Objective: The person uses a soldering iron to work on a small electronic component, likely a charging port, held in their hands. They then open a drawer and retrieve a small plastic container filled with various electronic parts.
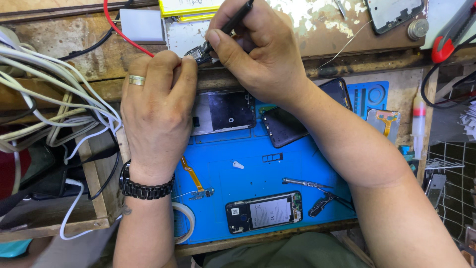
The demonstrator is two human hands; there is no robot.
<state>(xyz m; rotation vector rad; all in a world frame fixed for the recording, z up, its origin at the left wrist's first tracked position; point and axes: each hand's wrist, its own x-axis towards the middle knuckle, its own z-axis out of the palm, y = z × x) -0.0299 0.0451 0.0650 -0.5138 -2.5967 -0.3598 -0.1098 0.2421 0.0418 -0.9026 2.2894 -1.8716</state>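
1. The blue work mat (258, 168) fills the lower centre of the frame, on a worn wooden bench (342, 34) that runs across the top.
2. The left hand (156, 106) lies left of centre, knuckles up, with a ring and a dark wristwatch. Its fingertips are pinched closed on a small dark component (201, 52) at the upper centre, pinning it to the bench edge.
3. The right hand (258, 54) comes in from the right at the upper centre. Its fingers are curled tightly round a slim black tool (238, 17), held like a pen, with the tip down on the same component.
4. An opened phone with its battery showing (264, 212) lies at the lower centre of the mat, well apart from both hands.
5. A dark phone panel (282, 126) sits mid-frame, partly under the right forearm.
6. An orange flex cable (193, 176) lies just below the left wrist, and metal tweezers (307, 184) lie to the right of it.
7. Judgement: the step in hand looks like fine work on the pinched component. The next move calls for a steady left-hand pinch and light, exact pressure from the tool tip, since the part is tiny and largely hidden by the fingers.
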